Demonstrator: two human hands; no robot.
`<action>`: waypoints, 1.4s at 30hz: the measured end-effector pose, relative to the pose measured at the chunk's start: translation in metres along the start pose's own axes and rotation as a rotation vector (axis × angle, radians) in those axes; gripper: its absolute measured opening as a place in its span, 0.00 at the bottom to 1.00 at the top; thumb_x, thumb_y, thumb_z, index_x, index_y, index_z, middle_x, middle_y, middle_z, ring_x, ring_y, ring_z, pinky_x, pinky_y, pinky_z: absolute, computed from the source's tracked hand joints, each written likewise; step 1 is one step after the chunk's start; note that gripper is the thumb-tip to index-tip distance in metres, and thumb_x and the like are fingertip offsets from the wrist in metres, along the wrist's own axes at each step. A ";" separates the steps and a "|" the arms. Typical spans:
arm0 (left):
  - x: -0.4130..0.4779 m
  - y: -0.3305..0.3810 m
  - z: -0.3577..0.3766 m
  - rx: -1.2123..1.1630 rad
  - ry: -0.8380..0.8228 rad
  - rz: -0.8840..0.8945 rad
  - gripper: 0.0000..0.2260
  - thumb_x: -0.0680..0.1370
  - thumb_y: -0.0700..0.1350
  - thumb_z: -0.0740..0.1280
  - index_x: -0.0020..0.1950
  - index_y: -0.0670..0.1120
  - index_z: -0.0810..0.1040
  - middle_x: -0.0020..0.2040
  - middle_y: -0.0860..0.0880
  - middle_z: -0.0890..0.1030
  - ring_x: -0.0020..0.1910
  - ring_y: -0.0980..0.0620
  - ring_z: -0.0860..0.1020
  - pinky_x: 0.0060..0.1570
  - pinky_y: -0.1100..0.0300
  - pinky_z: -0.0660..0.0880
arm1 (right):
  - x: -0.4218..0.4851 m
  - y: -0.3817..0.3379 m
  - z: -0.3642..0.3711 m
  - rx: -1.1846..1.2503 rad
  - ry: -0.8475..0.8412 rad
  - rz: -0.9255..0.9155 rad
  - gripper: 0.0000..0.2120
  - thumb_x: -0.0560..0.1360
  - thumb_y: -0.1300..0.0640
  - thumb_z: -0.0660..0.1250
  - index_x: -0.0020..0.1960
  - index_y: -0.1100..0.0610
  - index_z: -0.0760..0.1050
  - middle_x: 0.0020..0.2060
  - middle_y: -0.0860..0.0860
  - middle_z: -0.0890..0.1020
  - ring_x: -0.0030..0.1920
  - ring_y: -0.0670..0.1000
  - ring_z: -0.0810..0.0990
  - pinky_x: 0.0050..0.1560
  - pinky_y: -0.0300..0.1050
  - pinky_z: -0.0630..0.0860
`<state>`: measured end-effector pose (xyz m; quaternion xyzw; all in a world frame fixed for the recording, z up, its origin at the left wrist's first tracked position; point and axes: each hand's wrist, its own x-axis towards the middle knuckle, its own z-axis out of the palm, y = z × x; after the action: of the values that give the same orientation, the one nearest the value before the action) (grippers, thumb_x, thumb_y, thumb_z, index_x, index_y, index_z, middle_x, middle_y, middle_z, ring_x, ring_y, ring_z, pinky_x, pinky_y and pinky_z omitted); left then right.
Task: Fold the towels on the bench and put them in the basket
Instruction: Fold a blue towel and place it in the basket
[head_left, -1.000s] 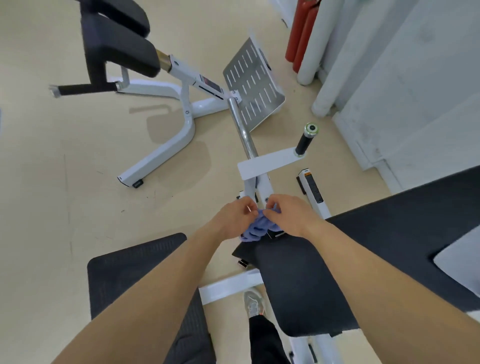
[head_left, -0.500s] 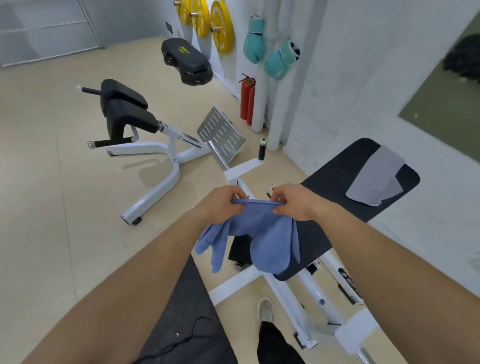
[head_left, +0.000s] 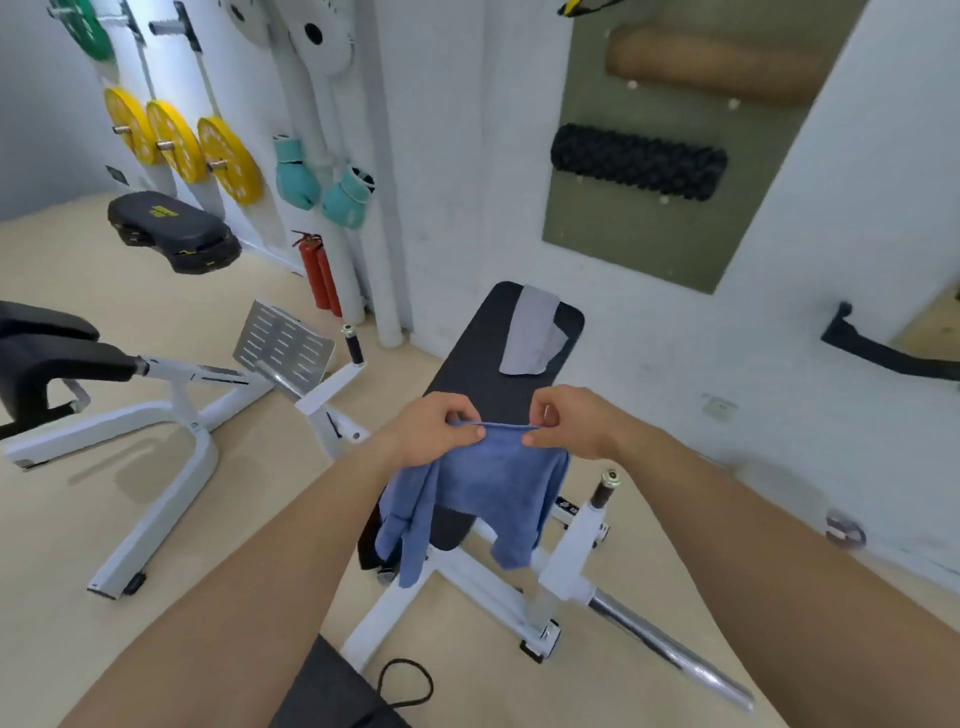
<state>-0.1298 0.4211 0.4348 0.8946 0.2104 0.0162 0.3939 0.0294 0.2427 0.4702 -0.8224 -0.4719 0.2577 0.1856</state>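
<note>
1. We pinch the top edge of the blue towel (head_left: 488, 483) with our left hand (head_left: 431, 434) and right hand (head_left: 571, 423), holding it up above the near end of the black bench (head_left: 483, 364)
2. A grey towel (head_left: 532, 332) lies on the bench's far end

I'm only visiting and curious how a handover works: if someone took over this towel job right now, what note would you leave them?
Left hand: grips the top edge of the blue towel.
Right hand: pinches the same edge.
The blue towel hangs unfolded between the hands, above the near end of the bench.
The grey towel lies at the far end of the bench.
The basket is not in view.
Done: blue towel picked up.
Left: fold it, deal with the grey one, put both in the basket.
</note>
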 end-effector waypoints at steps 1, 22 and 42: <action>0.006 0.018 0.015 0.008 -0.022 0.010 0.04 0.76 0.53 0.71 0.41 0.59 0.80 0.39 0.55 0.78 0.39 0.57 0.74 0.44 0.61 0.69 | -0.017 0.017 -0.008 -0.009 0.014 0.021 0.10 0.74 0.52 0.74 0.45 0.54 0.74 0.40 0.48 0.77 0.40 0.49 0.75 0.38 0.41 0.71; 0.023 0.439 0.456 0.208 -0.490 0.418 0.09 0.79 0.51 0.66 0.40 0.52 0.78 0.35 0.49 0.77 0.35 0.53 0.73 0.41 0.55 0.72 | -0.504 0.388 -0.092 0.167 0.367 0.678 0.10 0.79 0.51 0.64 0.41 0.52 0.68 0.38 0.48 0.75 0.40 0.51 0.72 0.37 0.43 0.66; 0.001 0.717 0.814 0.380 -1.153 0.884 0.10 0.80 0.52 0.65 0.41 0.51 0.79 0.38 0.52 0.80 0.37 0.54 0.76 0.42 0.59 0.73 | -0.814 0.559 -0.074 0.345 0.534 1.438 0.06 0.78 0.55 0.63 0.49 0.54 0.79 0.45 0.51 0.80 0.47 0.55 0.76 0.45 0.45 0.72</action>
<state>0.2904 -0.5781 0.3840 0.8151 -0.4088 -0.3348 0.2374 0.1110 -0.7428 0.4256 -0.9198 0.2833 0.1775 0.2055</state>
